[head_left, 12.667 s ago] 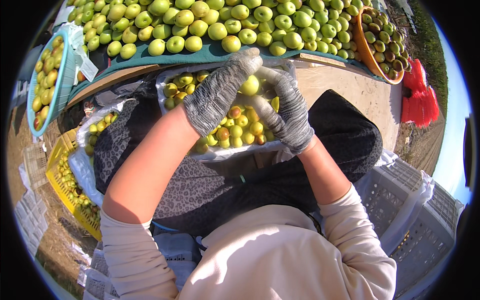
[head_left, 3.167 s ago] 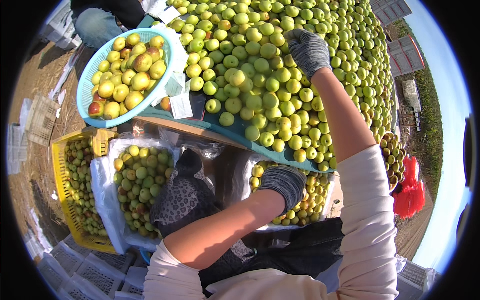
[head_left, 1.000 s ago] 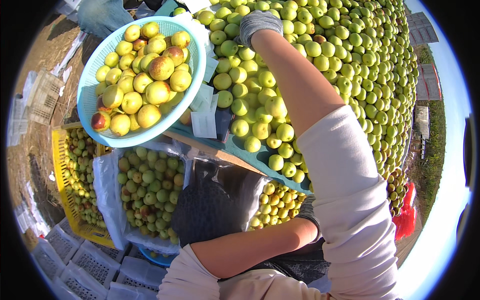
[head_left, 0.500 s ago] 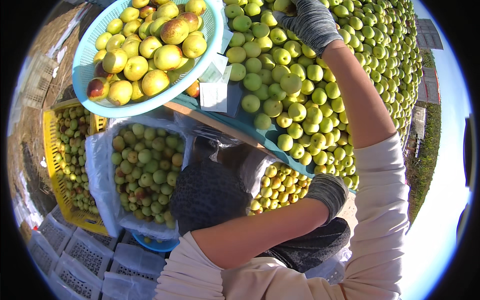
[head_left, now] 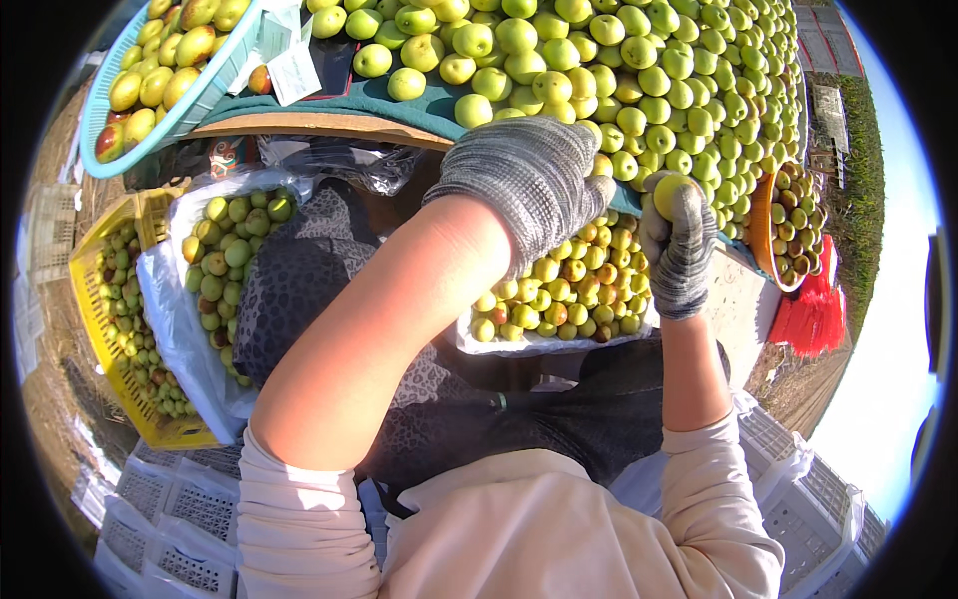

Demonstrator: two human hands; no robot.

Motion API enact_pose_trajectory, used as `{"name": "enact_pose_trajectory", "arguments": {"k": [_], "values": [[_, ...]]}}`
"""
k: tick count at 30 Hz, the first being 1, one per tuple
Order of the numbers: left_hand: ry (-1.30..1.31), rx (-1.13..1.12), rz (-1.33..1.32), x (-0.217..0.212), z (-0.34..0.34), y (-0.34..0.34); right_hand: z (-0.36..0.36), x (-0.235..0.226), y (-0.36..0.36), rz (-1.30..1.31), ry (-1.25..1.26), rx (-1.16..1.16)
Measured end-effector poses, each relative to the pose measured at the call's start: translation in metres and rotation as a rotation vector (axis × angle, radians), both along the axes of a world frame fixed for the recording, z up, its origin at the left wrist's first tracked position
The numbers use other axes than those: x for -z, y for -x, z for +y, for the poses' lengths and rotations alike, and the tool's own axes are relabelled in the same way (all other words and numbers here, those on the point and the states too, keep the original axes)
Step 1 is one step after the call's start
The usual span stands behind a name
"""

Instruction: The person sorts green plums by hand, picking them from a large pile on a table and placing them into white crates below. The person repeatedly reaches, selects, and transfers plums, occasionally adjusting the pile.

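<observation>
My right hand [head_left: 681,262], in a grey knit glove, is shut on a yellow-green round fruit [head_left: 666,191], held over a plastic-lined box of yellowish fruit [head_left: 574,290] in front of me. My left hand [head_left: 534,180], also gloved, hovers just left of it with the fingers curled downward. Its palm faces away, so I cannot see whether it holds anything. Beyond both hands a large pile of green fruit [head_left: 619,70] lies on a table covered with teal cloth [head_left: 379,100].
A blue basket of yellow and reddish fruit [head_left: 170,70] sits on the table's left corner beside white paper slips [head_left: 294,70]. Below it are a plastic-lined bag of green fruit [head_left: 225,260] and a yellow crate [head_left: 110,329]. An orange basket [head_left: 788,220], red mesh bags [head_left: 813,309] and white crates [head_left: 180,499] stand around.
My right hand has come back from the far pile with a fruit in it. My left hand has risen to meet it over the box. The view has swung right.
</observation>
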State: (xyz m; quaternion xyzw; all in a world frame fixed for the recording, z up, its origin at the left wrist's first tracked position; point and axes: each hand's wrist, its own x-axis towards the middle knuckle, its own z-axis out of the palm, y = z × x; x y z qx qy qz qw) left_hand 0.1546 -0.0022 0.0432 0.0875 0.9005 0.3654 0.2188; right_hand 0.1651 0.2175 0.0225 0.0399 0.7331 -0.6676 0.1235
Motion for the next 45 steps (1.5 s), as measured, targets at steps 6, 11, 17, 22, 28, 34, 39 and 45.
{"name": "enact_pose_trajectory", "arguments": {"k": [6, 11, 17, 22, 28, 34, 39, 45], "values": [[0.128, 0.058, -0.018, 0.037, 0.006, -0.026, 0.033, 0.108, -0.127, -0.059, -0.890, -0.335], [0.318, 0.214, -0.056, 0.092, 0.034, -0.044, 0.025, 0.144, -0.102, 0.188, -0.956, -0.313], [0.400, 0.083, 0.080, 0.159, 0.071, -0.073, 0.015, 0.162, -0.082, 0.243, -1.080, -0.409], [0.448, 0.049, 0.119, 0.184, 0.081, -0.080, 0.017, 0.170, -0.088, 0.252, -1.092, -0.410], [0.481, 0.055, 0.125, 0.178, 0.087, -0.079, 0.007, 0.179, -0.079, 0.123, -1.002, -0.271], [0.497, 0.008, 0.121, 0.177, 0.092, -0.085, 0.001, 0.178, -0.072, 0.064, -1.017, -0.264], [0.530, 0.058, 0.136, 0.182, 0.095, -0.084, 0.000, 0.169, -0.071, 0.272, -1.177, -0.414], [0.606, 0.058, 0.134, 0.193, 0.099, -0.083, -0.010, 0.170, -0.068, 0.224, -1.207, -0.368]]}}
